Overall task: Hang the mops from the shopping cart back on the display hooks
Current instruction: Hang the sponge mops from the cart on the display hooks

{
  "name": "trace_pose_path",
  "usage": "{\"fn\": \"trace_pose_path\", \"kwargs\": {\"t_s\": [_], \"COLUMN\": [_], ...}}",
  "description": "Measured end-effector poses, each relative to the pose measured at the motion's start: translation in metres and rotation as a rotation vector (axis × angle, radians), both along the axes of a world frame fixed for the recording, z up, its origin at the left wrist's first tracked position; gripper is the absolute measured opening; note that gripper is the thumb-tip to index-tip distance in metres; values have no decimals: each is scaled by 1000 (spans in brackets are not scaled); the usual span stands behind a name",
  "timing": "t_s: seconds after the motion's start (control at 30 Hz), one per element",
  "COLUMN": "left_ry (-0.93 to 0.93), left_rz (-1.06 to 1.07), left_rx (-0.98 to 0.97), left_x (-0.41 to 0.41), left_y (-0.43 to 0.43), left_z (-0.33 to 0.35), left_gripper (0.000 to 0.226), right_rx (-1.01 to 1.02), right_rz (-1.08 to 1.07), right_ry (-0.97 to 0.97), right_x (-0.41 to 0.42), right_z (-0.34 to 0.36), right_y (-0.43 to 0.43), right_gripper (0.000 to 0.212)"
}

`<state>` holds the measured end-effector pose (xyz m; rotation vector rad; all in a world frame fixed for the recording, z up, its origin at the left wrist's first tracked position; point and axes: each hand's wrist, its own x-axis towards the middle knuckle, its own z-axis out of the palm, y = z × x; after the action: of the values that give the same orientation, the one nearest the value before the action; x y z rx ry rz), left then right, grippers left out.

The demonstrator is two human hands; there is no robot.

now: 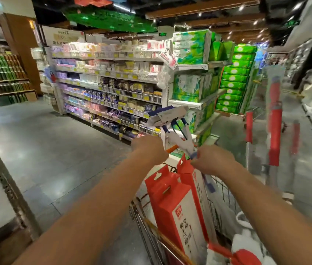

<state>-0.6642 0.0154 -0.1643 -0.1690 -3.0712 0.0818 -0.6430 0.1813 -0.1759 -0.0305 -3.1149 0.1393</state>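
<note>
From my end the store reads bright, lit by small ceiling spotlights (254, 22) and a strip lamp (121, 7) set against a dark ceiling, and the polished floor (59, 142) throws back soft, pale glare. The wide lens bows the shelves (111, 88) and stretches everything toward the frame edges. Motion blur is heavy on the right, where the red mop handles (274, 119) smear into streaks, and the near foreground looks soft and painterly
</note>
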Motion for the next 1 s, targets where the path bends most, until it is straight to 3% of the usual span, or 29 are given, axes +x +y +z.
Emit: {"fn": "trace_pose_path", "kwargs": {"t_s": [0.1, 0.27, 0.5, 0.67, 0.83, 1.0], "left_ry": [28, 76, 44, 44, 25, -14], "left_rz": [-44, -88, -58, -34, 35, 189], "left_rx": [-4, 60, 103, 148, 118, 226], "left_x": [-26, -67, -126, -186, -244, -293], "left_y": [-5, 5, 20, 48, 78, 98], "left_z": [-6, -21, -38, -59, -82, -116], "left_gripper": [25, 39, 33, 41, 55, 74], "right_rx": [30, 59, 39, -19, -29, -80], "right_rz": [-53, -99, -124, -121, -127, -102], "right_ry": [-21, -24, -67, -81, -12, -42], "right_x": [-13, -46, -106, -173, -253, -321], "right_z": [1, 0, -25, -45, -65, -103], "right_y": [-11, -6, 12, 37, 68, 83], "right_gripper": [33, 34, 29, 22, 42, 52]}}
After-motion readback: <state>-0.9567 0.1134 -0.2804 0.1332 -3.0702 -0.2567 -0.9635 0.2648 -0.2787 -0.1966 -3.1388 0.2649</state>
